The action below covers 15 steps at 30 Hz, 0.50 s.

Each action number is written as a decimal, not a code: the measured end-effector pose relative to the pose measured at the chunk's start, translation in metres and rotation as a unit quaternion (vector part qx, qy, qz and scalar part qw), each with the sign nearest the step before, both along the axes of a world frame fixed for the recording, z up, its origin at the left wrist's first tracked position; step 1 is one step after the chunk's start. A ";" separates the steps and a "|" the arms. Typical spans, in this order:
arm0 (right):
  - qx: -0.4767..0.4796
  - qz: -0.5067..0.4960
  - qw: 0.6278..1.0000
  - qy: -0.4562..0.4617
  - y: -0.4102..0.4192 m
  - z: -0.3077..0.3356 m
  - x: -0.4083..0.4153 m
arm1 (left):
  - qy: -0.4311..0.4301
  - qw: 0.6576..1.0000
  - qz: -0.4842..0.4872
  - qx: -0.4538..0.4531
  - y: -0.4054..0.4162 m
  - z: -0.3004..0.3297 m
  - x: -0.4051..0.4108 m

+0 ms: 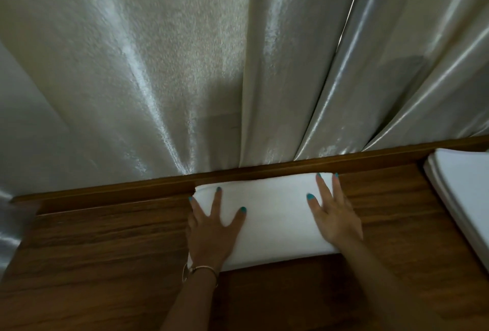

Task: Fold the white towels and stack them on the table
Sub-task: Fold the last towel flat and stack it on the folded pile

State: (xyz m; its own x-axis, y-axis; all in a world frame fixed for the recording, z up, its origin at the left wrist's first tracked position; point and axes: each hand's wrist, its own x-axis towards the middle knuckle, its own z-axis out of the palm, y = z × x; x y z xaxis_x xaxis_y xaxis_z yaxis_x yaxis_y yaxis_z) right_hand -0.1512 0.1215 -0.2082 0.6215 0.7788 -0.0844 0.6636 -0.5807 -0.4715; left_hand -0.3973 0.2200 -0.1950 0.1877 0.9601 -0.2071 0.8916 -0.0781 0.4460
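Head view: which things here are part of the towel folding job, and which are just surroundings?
Part of the job:
- folded white towel, lying flat on the table
- left hand and right hand, both pressed flat on it
- white stack at the right edge, probably towels
- wooden table

Just there:
- pale curtain behind the table
- bracelet on the left wrist

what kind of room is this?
Probably a hotel room or bedroom: satin curtains hang behind a wooden table, with a folded white towel and more white linen on it.
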 end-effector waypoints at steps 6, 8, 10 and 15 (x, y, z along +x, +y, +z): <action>0.098 -0.250 0.942 0.199 -0.002 -0.001 0.008 | -0.110 0.988 0.105 0.037 -0.004 0.002 0.002; 0.064 -0.272 0.939 0.199 0.004 0.004 0.009 | -0.129 0.977 0.169 0.010 -0.003 0.003 0.004; 0.027 -0.279 0.939 0.201 0.011 0.010 0.010 | -0.139 0.966 0.213 -0.046 0.005 0.009 0.006; -0.050 -0.289 0.916 0.273 0.014 0.026 0.022 | -0.220 0.940 0.182 -0.186 0.024 0.021 -0.006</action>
State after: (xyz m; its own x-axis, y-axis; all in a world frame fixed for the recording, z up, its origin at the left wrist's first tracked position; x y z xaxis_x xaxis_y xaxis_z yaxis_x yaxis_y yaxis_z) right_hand -0.1295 0.1357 -0.1819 0.7720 0.3034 -0.5586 -0.0874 -0.8197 -0.5660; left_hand -0.4037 0.2438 -0.1742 0.0070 0.8539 -0.5204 0.5511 0.4310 0.7145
